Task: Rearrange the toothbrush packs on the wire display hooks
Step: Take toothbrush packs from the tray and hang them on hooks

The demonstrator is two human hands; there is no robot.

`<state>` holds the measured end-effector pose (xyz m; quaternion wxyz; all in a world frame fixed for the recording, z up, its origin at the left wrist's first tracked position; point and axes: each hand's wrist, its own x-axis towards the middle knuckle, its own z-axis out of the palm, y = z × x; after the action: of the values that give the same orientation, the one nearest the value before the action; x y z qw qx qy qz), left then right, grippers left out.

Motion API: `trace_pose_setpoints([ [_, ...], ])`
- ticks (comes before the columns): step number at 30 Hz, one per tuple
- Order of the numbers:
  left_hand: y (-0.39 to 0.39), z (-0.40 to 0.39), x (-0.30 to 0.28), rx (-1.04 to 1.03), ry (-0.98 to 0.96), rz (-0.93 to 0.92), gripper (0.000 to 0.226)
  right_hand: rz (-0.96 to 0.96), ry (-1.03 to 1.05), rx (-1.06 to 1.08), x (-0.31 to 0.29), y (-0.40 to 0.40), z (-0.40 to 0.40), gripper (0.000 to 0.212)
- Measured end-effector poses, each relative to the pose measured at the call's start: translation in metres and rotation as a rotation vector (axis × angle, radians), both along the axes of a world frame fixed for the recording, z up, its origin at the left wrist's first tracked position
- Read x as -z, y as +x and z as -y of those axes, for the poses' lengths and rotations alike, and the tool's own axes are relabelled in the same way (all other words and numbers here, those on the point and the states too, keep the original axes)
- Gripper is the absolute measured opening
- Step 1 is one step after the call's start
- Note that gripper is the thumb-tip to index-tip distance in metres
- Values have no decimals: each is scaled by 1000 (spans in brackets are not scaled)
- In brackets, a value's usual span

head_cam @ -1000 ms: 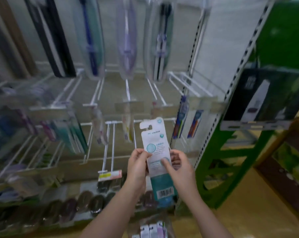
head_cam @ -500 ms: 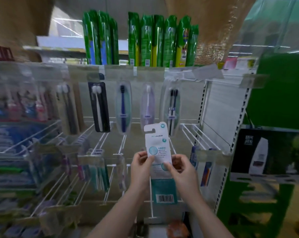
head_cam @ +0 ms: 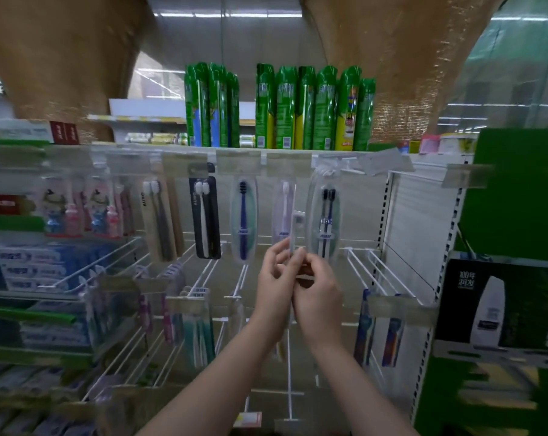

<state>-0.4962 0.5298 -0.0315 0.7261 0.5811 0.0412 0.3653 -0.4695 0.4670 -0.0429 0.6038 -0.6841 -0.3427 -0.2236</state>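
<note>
Clear toothbrush pack [head_cam: 294, 237] now edge-on between hands [head_cam: 297, 287].

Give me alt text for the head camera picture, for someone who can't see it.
Two bare hands, left hand and right hand, hold a toothbrush pack edge-on before a shop rack of white wire display hooks. Hanging toothbrush packs fill the row behind, and green spray cans stand on the top shelf.

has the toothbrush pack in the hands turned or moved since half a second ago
Yes. The toothbrush pack has turned from flat-on to edge-on, and now overlaps the hanging lilac pack instead of sitting just below that row. Left hand and right hand grip it.
</note>
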Motion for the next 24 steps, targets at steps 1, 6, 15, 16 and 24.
trace_pose_setpoints([
  [1,-2,-4,-4,7,-23,6,23,30,5,-5,-3,-3,-3,16],
  [6,-12,-27,-19,-80,-102,4,27,8,-6,-238,-18,-8,-7,26],
  [15,-28,-50,-35,-48,-109,33,18,-369,161,-462,-36,24,1,21],
  [16,-29,-51,-35,-43,-110,28,18,-404,129,-517,-37,24,0,23],
  [24,-26,-49,-27,-41,-94,-27,22,-441,74,-512,-28,27,-3,15],
])
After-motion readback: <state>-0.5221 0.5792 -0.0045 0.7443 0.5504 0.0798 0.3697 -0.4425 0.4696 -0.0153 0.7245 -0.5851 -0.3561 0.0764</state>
